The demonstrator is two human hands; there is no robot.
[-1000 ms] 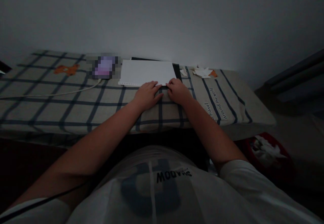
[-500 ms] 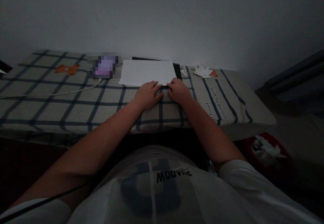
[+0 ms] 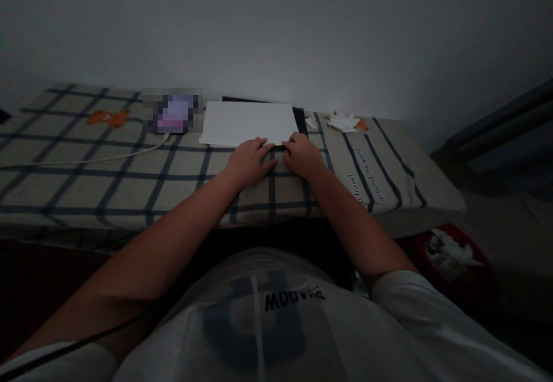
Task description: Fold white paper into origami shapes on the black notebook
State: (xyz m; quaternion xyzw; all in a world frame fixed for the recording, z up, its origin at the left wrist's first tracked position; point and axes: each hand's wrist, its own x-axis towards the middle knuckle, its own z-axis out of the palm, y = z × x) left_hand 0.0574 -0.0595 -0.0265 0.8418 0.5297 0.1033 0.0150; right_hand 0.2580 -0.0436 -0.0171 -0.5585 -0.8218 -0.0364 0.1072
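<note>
A white sheet of paper (image 3: pixel 250 121) lies flat on a table covered with a checked cloth (image 3: pixel 129 174), over a dark pad whose edge shows at its right. My left hand (image 3: pixel 248 162) rests palm down on the cloth, fingertips touching the near edge of the paper. My right hand (image 3: pixel 302 154) lies beside it, fingers curled at the paper's near right corner. Whether either hand pinches the paper I cannot tell in the dim light.
A blurred purple object (image 3: pixel 173 112) sits left of the paper with a white cable (image 3: pixel 99 157) running left. Folded white and orange paper pieces (image 3: pixel 343 121) lie at the far right. A red bin with crumpled paper (image 3: pixel 451 255) stands on the floor.
Both hands stay at the paper's near edge. The view has shifted slightly; nothing else has moved.
</note>
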